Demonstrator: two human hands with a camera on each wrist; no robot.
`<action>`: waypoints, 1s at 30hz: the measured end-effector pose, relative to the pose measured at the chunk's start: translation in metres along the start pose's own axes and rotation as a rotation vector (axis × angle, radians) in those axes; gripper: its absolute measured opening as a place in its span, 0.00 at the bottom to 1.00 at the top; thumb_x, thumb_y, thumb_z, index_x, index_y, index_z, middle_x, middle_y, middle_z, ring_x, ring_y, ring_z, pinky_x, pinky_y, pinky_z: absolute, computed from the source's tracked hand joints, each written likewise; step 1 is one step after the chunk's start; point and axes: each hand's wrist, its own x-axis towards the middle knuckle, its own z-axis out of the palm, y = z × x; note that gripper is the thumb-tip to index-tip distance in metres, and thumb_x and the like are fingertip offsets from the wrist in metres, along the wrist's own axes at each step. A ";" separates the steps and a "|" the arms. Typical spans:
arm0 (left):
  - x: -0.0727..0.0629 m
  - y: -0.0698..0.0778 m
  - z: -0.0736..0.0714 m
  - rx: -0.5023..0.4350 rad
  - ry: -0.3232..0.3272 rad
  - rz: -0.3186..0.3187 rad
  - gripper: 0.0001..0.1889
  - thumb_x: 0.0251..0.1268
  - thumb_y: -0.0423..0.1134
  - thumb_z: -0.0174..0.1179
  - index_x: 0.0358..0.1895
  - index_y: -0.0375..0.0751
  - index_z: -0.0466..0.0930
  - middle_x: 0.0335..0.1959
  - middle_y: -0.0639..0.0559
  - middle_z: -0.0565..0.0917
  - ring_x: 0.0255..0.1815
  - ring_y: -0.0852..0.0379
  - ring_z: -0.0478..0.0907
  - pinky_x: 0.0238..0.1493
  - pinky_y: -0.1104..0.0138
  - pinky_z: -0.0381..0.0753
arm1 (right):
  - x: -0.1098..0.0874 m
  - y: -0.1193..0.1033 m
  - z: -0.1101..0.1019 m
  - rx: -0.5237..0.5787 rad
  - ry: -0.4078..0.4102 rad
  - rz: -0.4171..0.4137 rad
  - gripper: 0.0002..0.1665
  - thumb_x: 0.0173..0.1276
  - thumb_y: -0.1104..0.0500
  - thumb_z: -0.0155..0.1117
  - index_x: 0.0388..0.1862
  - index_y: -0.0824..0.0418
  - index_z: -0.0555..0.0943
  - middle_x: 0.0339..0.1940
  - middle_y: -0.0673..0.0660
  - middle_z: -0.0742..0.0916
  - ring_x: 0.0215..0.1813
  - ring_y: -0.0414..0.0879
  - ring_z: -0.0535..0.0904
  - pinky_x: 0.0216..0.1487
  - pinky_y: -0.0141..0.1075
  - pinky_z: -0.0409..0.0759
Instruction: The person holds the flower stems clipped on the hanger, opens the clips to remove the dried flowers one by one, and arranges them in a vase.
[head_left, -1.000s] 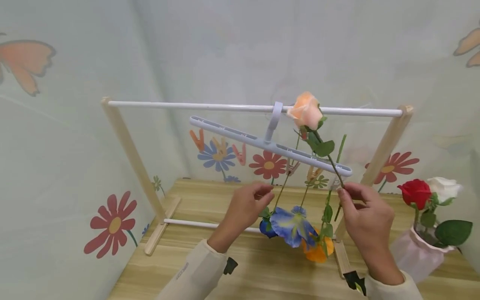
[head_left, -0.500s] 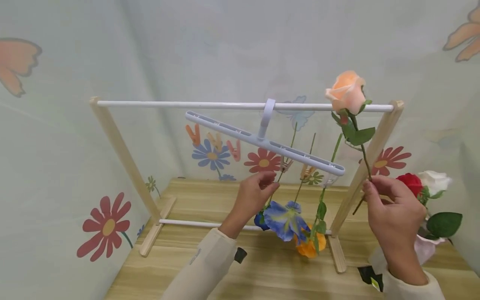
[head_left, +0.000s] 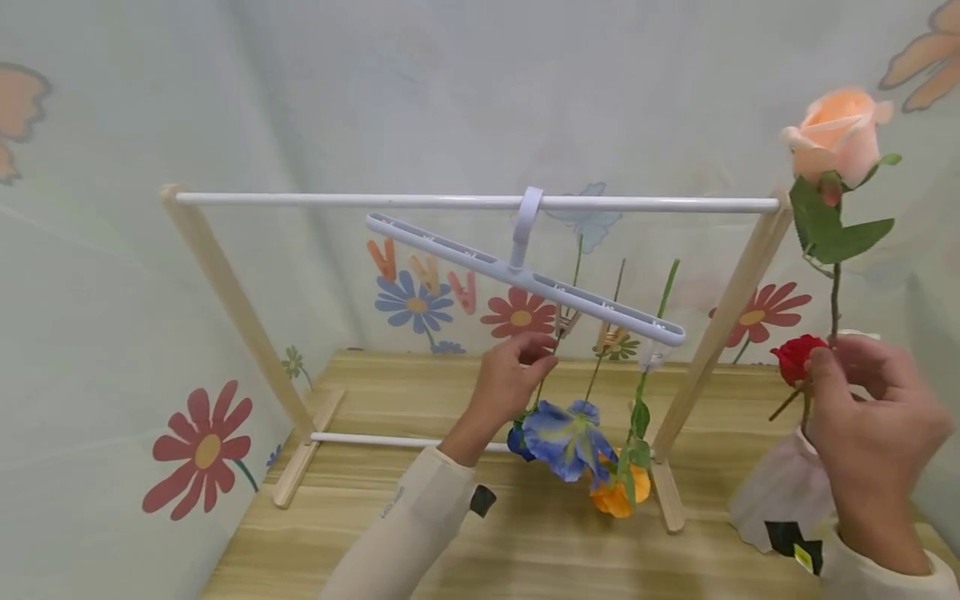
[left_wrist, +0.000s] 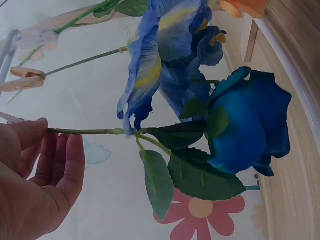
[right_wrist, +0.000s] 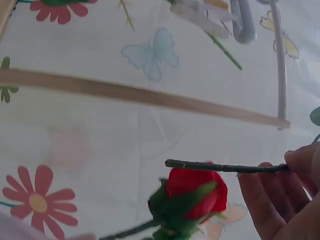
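Observation:
My right hand (head_left: 877, 417) pinches the lower stem of a peach rose (head_left: 836, 137) and holds it upright, bloom on top. In the right wrist view the stem's cut end (right_wrist: 200, 165) juts past the fingertips, in front of a red rose (right_wrist: 197, 192). My left hand (head_left: 510, 379) is at the stem of a blue rose (left_wrist: 250, 122), thumb and finger pinching it below its clothespin. That rose hangs bloom down from a tilted grey clip hanger (head_left: 517, 271). Beside it hang a blue-and-yellow iris-like flower (head_left: 566, 442) and an orange flower (head_left: 618, 492).
The hanger hooks over the white top bar (head_left: 337, 201) of a wooden rack. Orange, yellow and pink clothespins (head_left: 462, 292) hang at its left half. A pale pink vase (head_left: 783, 492) stands on the wood-grain table (head_left: 360, 517), right of the rack.
My right hand has carried the peach rose right and upward, away from the hanger towards the vase side. The left hand stays by the blue rose's stem, shifting slightly.

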 end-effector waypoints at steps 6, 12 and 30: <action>-0.002 0.003 -0.003 -0.005 -0.021 -0.006 0.11 0.70 0.38 0.64 0.52 0.42 0.85 0.41 0.47 0.90 0.45 0.49 0.87 0.46 0.60 0.87 | 0.008 0.011 -0.013 -0.058 0.001 0.079 0.18 0.76 0.50 0.59 0.60 0.51 0.83 0.42 0.23 0.74 0.43 0.17 0.68 0.42 0.15 0.66; -0.002 0.004 -0.004 -0.003 -0.007 0.022 0.10 0.68 0.36 0.65 0.49 0.40 0.85 0.41 0.47 0.90 0.45 0.49 0.87 0.47 0.61 0.87 | 0.013 0.024 -0.023 -0.108 -0.020 0.185 0.19 0.78 0.48 0.56 0.63 0.49 0.81 0.43 0.25 0.72 0.41 0.19 0.67 0.40 0.14 0.65; -0.002 0.004 -0.007 -0.029 -0.007 0.006 0.07 0.65 0.33 0.67 0.45 0.40 0.85 0.38 0.47 0.89 0.40 0.54 0.85 0.39 0.71 0.84 | 0.006 0.057 -0.021 -0.203 -0.014 0.284 0.15 0.77 0.49 0.53 0.57 0.45 0.80 0.41 0.26 0.72 0.41 0.17 0.62 0.36 0.13 0.61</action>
